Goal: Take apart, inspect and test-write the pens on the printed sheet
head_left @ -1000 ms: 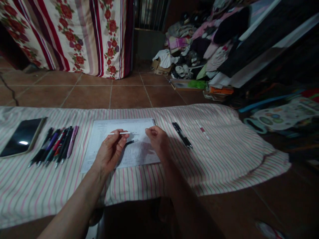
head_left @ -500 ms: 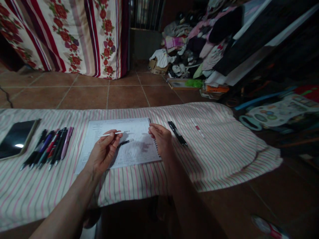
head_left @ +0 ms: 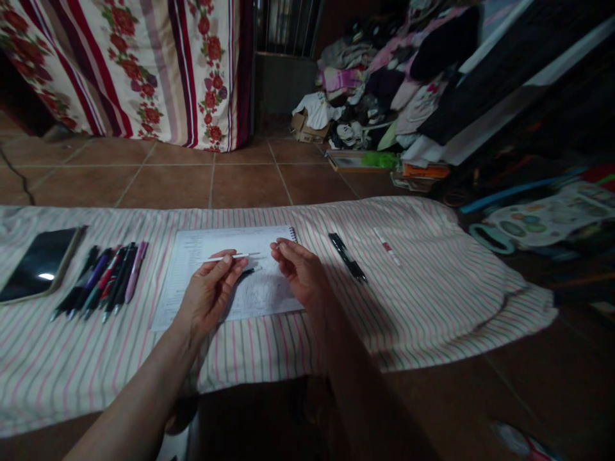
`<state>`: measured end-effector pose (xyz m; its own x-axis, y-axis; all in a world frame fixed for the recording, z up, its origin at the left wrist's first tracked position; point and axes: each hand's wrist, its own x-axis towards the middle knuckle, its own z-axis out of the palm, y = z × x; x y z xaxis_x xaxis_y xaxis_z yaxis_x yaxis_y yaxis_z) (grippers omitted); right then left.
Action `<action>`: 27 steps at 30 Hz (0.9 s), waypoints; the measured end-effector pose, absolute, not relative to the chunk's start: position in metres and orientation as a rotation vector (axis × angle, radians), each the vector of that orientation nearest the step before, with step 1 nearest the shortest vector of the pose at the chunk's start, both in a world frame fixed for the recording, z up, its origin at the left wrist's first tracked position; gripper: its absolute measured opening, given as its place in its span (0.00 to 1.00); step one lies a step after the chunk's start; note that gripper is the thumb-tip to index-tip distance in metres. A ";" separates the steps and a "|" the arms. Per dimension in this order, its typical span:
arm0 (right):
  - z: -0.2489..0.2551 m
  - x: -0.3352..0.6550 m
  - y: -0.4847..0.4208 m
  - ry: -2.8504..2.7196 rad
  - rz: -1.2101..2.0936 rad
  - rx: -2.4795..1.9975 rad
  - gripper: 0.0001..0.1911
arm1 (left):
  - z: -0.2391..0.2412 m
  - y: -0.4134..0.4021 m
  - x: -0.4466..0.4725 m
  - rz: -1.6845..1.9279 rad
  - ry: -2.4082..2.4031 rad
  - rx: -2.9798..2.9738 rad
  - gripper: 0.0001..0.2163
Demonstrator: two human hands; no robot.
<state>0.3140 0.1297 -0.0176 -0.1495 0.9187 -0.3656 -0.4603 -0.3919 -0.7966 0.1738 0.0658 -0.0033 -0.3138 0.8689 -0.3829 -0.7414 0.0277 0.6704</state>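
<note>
My left hand [head_left: 211, 288] hovers over a spiral notebook [head_left: 192, 256], fingers pinched on a thin white pen refill [head_left: 230, 257] held level; a black pen barrel [head_left: 248, 272] pokes out from under the same hand. My right hand [head_left: 296, 269] is close to the refill's tip, thumb and fingers pinched together; whether they hold a small part I cannot tell. The notebook lies on a pink-striped cloth [head_left: 408, 294].
A row of several pens [head_left: 103, 278] and a phone [head_left: 38, 262] lie left of the notebook. A black pen [head_left: 348, 257] and a white pen [head_left: 387, 247] lie to the right. Tiled floor, a floral cloth [head_left: 144, 64] and piled clothes [head_left: 384, 83] are beyond.
My right hand has moved left from the notebook's spiral edge back toward the refill's tip. The left hand has kept its hold on the refill.
</note>
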 end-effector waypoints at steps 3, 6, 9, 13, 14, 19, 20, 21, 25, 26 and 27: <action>-0.016 0.309 0.127 -0.616 1.765 -1.059 0.05 | -0.005 0.063 0.177 1.587 0.993 0.228 0.05; -0.014 0.306 0.122 -0.637 1.782 -1.052 0.06 | -0.007 0.064 0.177 1.611 0.974 0.238 0.05; -0.015 0.304 0.119 -0.659 1.801 -1.046 0.07 | -0.008 0.065 0.176 1.648 0.961 0.231 0.06; -0.016 0.304 0.117 -0.606 1.853 -1.034 0.04 | -0.008 0.065 0.175 1.657 0.965 0.228 0.07; -0.016 0.304 0.117 -0.592 1.864 -1.023 0.04 | -0.008 0.065 0.175 1.657 0.963 0.232 0.06; -0.016 0.303 0.118 -0.537 1.913 -0.973 0.03 | -0.012 0.063 0.176 1.668 0.959 0.286 0.04; -0.016 0.302 0.119 -0.528 1.924 -0.966 0.04 | -0.013 0.063 0.176 1.668 0.956 0.304 0.04; -0.016 0.302 0.119 -0.516 1.935 -0.957 0.05 | -0.014 0.063 0.176 1.668 0.952 0.325 0.04; -0.017 0.301 0.120 -0.464 1.970 -0.916 0.05 | -0.017 0.064 0.178 1.673 0.933 0.392 0.06; -0.018 0.301 0.120 -0.454 1.974 -0.907 0.04 | -0.018 0.065 0.179 1.675 0.929 0.403 0.06; -0.018 0.301 0.120 -0.444 1.977 -0.899 0.04 | -0.018 0.065 0.179 1.676 0.924 0.411 0.07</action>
